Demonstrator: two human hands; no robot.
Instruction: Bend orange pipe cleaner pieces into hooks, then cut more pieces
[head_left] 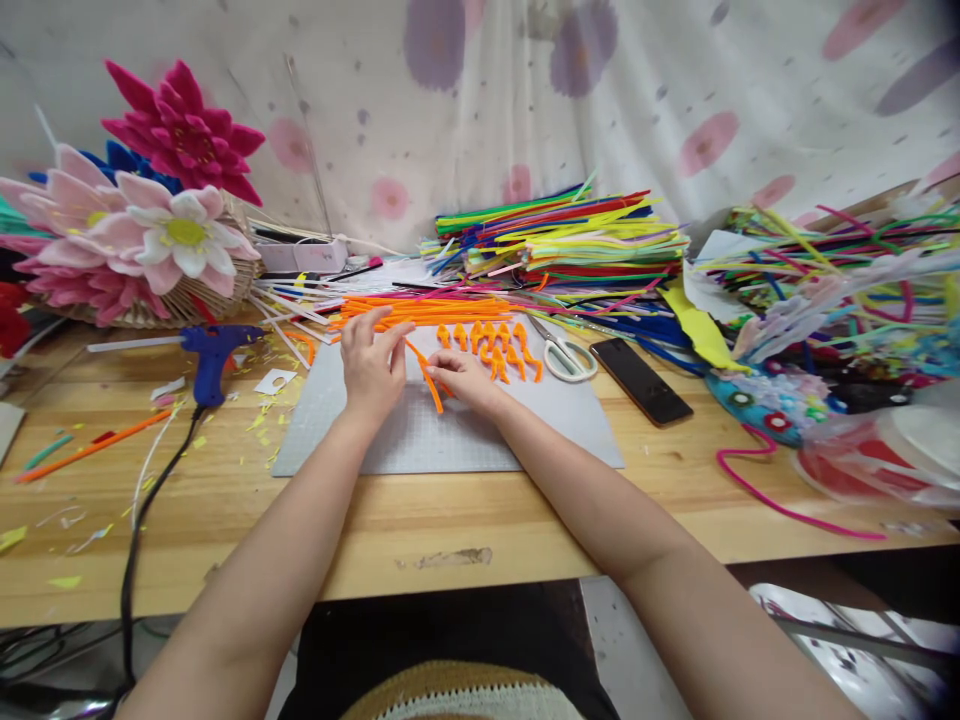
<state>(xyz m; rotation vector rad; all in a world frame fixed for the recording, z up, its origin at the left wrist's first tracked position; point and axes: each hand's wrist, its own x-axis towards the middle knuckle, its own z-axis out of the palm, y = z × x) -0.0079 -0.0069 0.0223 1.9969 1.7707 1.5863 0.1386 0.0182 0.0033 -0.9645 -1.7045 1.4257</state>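
Observation:
Above a grey cutting mat (420, 440), my left hand (369, 365) pinches the upper end of a bent orange pipe cleaner (430, 382) between thumb and fingertips. From the right, my right hand (465, 382) has its fingers closed on the same orange piece, whose lower ends point towards me. Several small twisted orange shapes (491, 345) lie in rows just beyond my right hand. Behind both hands is a bundle of straight orange pipe cleaners (450, 311).
Scissors (568, 360) and a black phone (641, 382) lie right of the orange shapes. A blue glue gun (210, 362) with a black cable sits left, below felt flowers (184, 235). Multicoloured pipe cleaners (570, 240) are piled behind. A pink strand (780, 505) lies at right.

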